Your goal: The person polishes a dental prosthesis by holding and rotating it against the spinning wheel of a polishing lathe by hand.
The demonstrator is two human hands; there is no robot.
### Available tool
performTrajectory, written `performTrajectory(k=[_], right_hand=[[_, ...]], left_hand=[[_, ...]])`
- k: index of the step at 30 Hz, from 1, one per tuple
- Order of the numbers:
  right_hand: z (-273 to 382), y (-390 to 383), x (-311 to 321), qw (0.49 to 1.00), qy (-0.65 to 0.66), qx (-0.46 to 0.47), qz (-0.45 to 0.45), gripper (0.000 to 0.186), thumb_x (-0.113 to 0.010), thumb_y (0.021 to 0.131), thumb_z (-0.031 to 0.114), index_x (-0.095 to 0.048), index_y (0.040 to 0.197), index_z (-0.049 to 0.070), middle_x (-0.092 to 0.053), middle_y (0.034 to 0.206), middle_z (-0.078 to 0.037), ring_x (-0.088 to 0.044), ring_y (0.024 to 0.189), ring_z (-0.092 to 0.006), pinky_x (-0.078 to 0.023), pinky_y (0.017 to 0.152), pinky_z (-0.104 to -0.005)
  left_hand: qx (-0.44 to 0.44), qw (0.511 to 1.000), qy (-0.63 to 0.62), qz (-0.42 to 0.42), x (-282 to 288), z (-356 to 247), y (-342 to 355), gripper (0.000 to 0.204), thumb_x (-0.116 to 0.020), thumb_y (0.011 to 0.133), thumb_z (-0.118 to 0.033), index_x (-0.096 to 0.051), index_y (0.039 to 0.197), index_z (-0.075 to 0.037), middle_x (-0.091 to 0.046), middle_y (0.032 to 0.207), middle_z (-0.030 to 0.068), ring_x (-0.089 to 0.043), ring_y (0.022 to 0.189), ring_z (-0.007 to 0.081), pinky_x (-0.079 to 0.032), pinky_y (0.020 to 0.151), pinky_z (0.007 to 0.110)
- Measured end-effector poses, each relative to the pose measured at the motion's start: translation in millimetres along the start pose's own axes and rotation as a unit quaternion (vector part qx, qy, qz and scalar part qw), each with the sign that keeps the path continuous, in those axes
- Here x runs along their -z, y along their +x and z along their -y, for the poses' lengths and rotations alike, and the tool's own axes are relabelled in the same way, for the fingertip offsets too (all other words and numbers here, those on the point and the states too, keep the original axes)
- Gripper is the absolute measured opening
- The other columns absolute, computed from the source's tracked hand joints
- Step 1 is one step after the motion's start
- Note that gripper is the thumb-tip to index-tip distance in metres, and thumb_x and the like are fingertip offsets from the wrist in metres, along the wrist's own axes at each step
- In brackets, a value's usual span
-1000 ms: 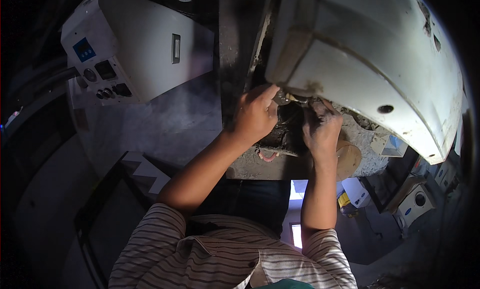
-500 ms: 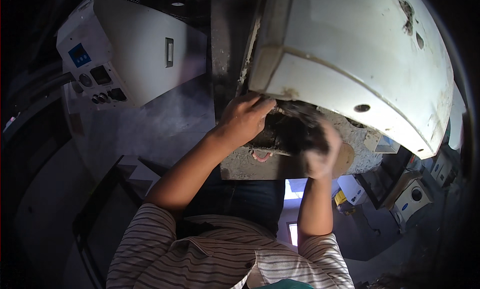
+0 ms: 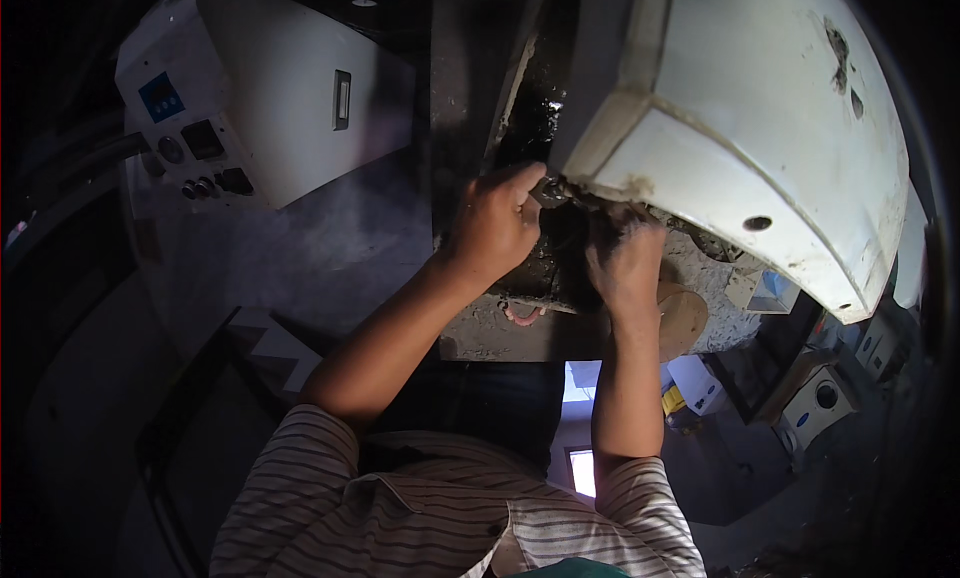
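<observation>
A large white, grime-marked curved housing [image 3: 770, 128] overhangs a dirty dark recess [image 3: 545, 248] on a worn base [image 3: 470, 333]. At the housing's lower left corner my left hand [image 3: 495, 223] has its fingers bent and closed around or against small grimy metal parts [image 3: 555, 191]; what exactly they grip is hidden. Just right of it, my right hand [image 3: 625, 258] reaches up under the rim with curled fingers, their tips in shadow and slightly blurred. Below the recess lies a pinkish curved piece [image 3: 525, 316], and beside my right forearm a round tan disc [image 3: 683, 318].
A white cabinet [image 3: 280, 98] with knobs and gauges fills the upper left. A dark frame [image 3: 160, 408] and white angular sheet [image 3: 275, 343] lie low on the left. At right are a small white box [image 3: 760, 290] and more white equipment [image 3: 815, 413].
My right hand, blurred and lower half a second ago, is back up under the rim. My left hand is slightly higher. The housing appears shifted right, showing more of the dark gap on its left.
</observation>
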State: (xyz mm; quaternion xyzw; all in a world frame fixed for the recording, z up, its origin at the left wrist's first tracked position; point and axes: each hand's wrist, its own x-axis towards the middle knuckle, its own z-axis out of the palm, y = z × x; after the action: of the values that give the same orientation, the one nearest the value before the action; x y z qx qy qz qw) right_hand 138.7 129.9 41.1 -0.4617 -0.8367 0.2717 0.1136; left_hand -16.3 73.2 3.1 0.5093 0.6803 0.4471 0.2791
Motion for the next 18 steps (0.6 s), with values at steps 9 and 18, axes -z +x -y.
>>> performTrajectory(k=[9, 18], right_hand=[[1.1, -13.9, -29.8, 0.988, 0.036, -0.023, 0.151, 0.045, -0.068, 0.071, 0.009, -0.052, 0.111, -0.004, -0.058, 0.102, -0.026, -0.055, 0.101, -0.0392, -0.043, 0.092, -0.0434], [5.0, -43.7, 10.3, 0.929, 0.225, -0.108, 0.274, 0.036, -0.065, 0.07, 0.006, -0.062, 0.105, -0.001, -0.065, 0.098, -0.021, -0.064, 0.093, -0.0304, -0.048, 0.089, -0.0345]], left_hand=[[-0.121, 0.991, 0.063, 0.017, 37.6, -6.7, -4.6, 0.035, -0.06, 0.062, 0.011, -0.059, 0.095, -0.001, -0.059, 0.096, 0.0148, -0.059, 0.083, 0.0331, -0.049, 0.072, 0.04], [-0.017, 0.994, -0.039, 0.101, 35.3, 9.9, -15.3, 0.036, -0.061, 0.066, 0.009, -0.058, 0.101, 0.001, -0.059, 0.101, 0.0179, -0.059, 0.09, 0.0365, -0.048, 0.077, 0.039]])
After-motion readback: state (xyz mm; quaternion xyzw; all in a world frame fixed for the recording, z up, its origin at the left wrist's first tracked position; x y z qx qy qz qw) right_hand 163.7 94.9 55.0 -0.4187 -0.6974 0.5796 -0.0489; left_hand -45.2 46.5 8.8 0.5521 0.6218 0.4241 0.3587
